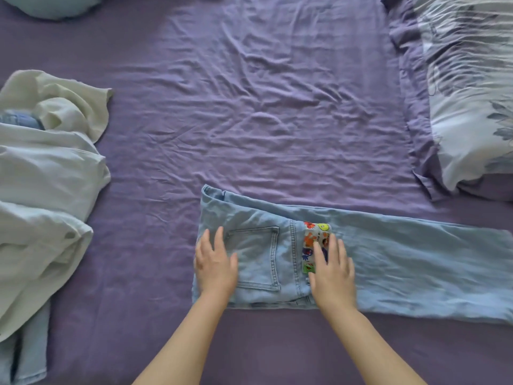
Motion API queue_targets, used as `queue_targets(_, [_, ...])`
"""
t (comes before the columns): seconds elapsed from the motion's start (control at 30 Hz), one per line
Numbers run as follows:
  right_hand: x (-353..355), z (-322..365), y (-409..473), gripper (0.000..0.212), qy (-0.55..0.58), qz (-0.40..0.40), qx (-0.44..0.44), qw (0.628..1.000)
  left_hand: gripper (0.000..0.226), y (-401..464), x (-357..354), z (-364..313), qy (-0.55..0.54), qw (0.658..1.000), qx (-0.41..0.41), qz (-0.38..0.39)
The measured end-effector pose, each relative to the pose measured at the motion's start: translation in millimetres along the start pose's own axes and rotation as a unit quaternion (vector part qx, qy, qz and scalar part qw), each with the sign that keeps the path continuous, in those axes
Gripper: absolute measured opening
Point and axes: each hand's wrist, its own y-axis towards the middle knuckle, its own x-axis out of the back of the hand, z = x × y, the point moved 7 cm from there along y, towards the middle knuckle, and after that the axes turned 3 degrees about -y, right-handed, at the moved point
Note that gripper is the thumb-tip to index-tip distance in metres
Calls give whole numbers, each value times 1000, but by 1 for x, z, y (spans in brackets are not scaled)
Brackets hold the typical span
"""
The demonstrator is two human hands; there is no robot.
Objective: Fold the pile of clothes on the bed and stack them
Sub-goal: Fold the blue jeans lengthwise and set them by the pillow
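Down in the lower middle of the frame, a pair of light blue denim jeans [388,262] lies flat on the purple, wrinkled bed sheet [249,107], folded lengthwise so one leg lies on the other, with the waist toward the left and the legs running off toward the right edge of the frame. A stitched back pocket [255,257] faces up. The left hand [215,266] rests palm down on the waist end of the jeans, just left of the pocket, its fingers [219,240] straight and slightly apart. The right hand [331,270] rests palm down just right of the pocket, its fingers straight and spread, partly covering a colourful cartoon-print patch [312,245] on the denim. Neither hand grips the cloth.

At the left edge of the frame sits an unfolded pile of pale clothes [41,190]: a cream garment on top toward the upper left, pale blue-white shirts below it, and another piece of light blue denim [30,345] sticking out under them at the lower left. In the upper right lies a pillow in a white and lilac leaf-print case [472,107], and at the upper left corner a pale blue cushion [52,5] shows partly.
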Motion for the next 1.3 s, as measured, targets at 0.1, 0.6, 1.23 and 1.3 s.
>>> queue_targets(0.1, [4, 41, -4, 69, 27, -75, 117, 990, 84, 12, 1, 40, -90, 988, 114, 59])
queue_targets(0.6, [42, 116, -10, 58, 440, 58, 63, 894, 38, -8, 27, 2, -541, 799, 118, 237])
queue_targets(1.23, [138, -113, -71, 33, 444, -226, -92, 862, 24, -85, 17, -190, -336, 911, -200, 131])
queue_targets(1.3, [142, -147, -77, 32, 446, -234, -107, 857, 33, -93, 3, -210, -240, 930, -261, 97])
